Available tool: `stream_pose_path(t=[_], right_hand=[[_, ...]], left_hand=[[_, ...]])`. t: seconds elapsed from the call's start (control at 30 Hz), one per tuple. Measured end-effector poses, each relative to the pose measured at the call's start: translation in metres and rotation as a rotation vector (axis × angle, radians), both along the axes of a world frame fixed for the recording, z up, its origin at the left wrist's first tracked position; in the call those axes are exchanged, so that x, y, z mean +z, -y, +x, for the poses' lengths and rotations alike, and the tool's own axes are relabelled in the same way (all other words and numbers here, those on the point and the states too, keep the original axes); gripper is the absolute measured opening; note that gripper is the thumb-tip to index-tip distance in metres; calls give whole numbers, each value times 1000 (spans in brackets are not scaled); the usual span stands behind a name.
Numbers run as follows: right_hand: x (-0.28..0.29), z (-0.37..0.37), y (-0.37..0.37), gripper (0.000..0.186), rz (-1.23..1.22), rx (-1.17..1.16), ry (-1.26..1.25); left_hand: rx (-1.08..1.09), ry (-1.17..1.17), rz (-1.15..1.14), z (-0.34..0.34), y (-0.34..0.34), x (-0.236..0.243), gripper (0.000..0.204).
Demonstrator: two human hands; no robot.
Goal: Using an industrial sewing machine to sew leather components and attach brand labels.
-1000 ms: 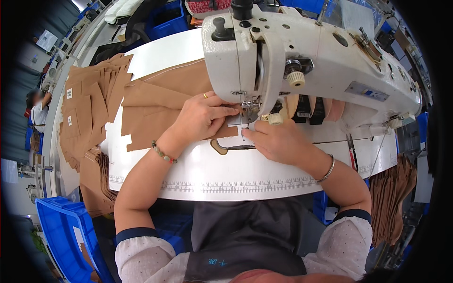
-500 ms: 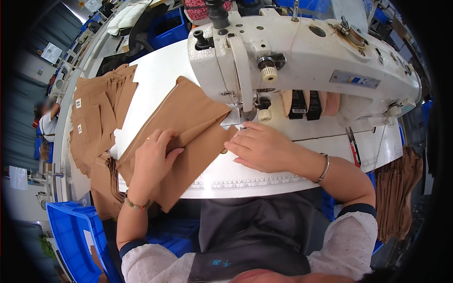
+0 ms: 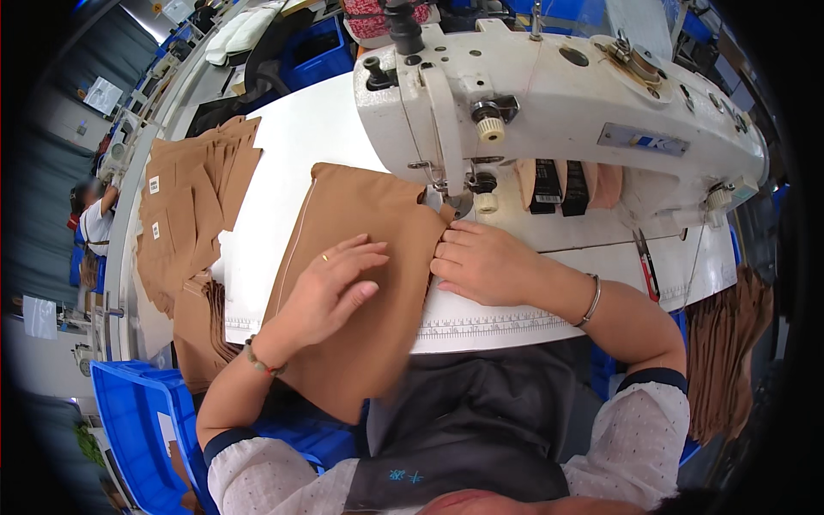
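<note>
The brown cloth (image 3: 390, 275) is lying on the desk (image 3: 300, 120), left of the sewing machine's (image 3: 532, 103) needle, its near end hanging over the desk's near edge. Compared with half a second ago, it is lying flatter, the raised fold is no longer showing, and it is slanting less toward the desk's left end. Its long axis is now running from beside the needle to the near edge, leaning slightly left (a pale line is following its left side). The left hand (image 3: 330, 292), pinching the fold earlier, is holding its fingers loosely spread over the cloth. The right hand's (image 3: 481, 262) fingers are lying together, meeting the right edge; whether they are pinching it, I cannot tell.
</note>
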State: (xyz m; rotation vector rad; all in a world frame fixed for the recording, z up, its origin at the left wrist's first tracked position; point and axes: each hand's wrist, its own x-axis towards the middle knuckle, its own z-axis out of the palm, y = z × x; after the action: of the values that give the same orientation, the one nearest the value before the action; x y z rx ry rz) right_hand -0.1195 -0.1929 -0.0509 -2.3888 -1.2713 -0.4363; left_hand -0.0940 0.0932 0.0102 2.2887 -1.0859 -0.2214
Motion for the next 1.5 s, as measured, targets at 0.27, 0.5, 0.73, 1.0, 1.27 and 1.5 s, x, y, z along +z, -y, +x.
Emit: stream_pose_path(t=[0.27,0.5,0.73,1.0,1.27,1.5], right_hand=[[-6,0,-2,9,28,-59,222],[-7,-6,-4,10,53,-87,284],[4,-15,-7,16,34,-140,410],[-7,-12,-9,18,152,-18,402],[3,-18,-6,18,-17,-62,382],[-1,-22,-8,19,66,-35,303]], left_hand=[[2,379,305,-27,15,-5,41],[-16,78,-5,59,76,-7,27],[29,-207,-28,67,78,-24,28],[-25,-73,-188,71,76,-40,23],[95,78,-104,59,86,-36,21],[118,-54,9,61,87,-28,19]])
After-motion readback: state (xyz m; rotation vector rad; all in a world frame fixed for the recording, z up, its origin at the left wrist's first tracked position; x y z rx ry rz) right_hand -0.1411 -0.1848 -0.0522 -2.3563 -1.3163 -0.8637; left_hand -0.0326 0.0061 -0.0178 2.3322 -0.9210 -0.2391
